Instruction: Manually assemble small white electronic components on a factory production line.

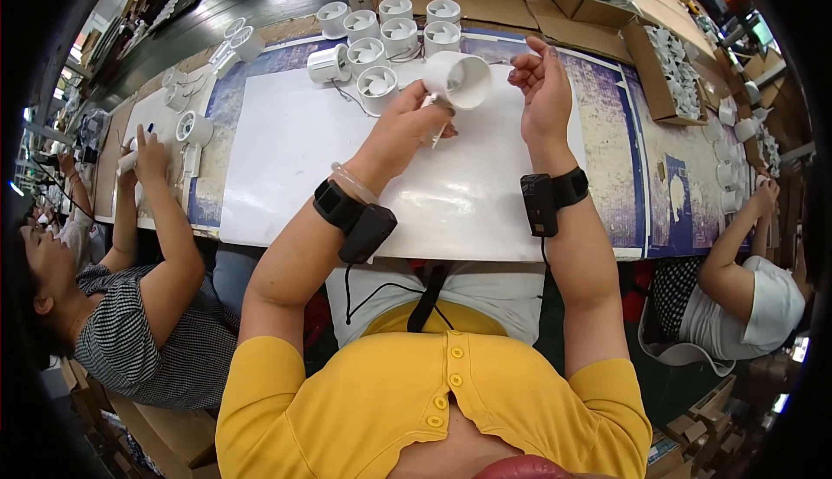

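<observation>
My left hand [406,130] is closed around a white cylindrical fan housing [469,83], tilted so that its round opening faces right. Part of a fan shows inside it. Below the housing, a small white piece sticks out by my fingers. To the right of it, my right hand [548,102] is raised with its palm turned up and its fingers loosely curled and apart. A thin wire end shows between the housing and those fingertips; I cannot make out any contact. Several white round fans [378,82] stand just beyond my left hand, and one [326,65] lies on its side, with thin wires trailing.
A white sheet [286,145] covers the worn blue-edged table [607,115]. At the far right, a cardboard box [652,71] holds many small white parts. Co-workers sit at the left [156,306] and right [737,297]. More fans [193,128] stand near the left person.
</observation>
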Available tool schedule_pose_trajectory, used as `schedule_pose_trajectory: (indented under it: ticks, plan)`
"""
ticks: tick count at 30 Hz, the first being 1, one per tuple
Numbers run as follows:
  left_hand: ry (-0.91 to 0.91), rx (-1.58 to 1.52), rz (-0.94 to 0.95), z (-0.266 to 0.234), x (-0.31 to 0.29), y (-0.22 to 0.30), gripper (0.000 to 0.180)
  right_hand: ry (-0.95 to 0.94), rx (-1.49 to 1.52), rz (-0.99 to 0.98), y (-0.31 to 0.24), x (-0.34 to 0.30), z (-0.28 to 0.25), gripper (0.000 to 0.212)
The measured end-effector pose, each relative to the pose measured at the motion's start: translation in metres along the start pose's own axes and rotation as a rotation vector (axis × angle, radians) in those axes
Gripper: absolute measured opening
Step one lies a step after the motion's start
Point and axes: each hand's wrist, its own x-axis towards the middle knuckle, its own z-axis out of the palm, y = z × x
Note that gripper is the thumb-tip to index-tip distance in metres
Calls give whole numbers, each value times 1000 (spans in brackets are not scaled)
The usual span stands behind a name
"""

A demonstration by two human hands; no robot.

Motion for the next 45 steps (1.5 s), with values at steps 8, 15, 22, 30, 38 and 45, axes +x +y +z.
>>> schedule_pose_trajectory:
  ticks: [8, 15, 22, 30, 38, 45]
  plan:
    - [219, 28, 32, -23, -3, 1, 38, -87, -127, 72, 6, -7, 11, 39]
    - [385, -65, 86, -29, 1, 5, 37, 35, -60, 56, -2, -5, 7, 35]
    - [195, -144, 95, -24, -8, 2, 34, -186, -399, 26, -27, 9, 55, 28]
    - [187, -296, 126, -26, 0, 1, 33, -337, -1241, -494, 41, 51, 48, 51]
    - [183, -279, 271, -30, 3, 0, 37, -555, -1257, -153, -13, 7, 40, 54]
    - [240, -30, 360, -35, 7, -3, 42, -343, -61, 422, -27, 11, 4, 45]
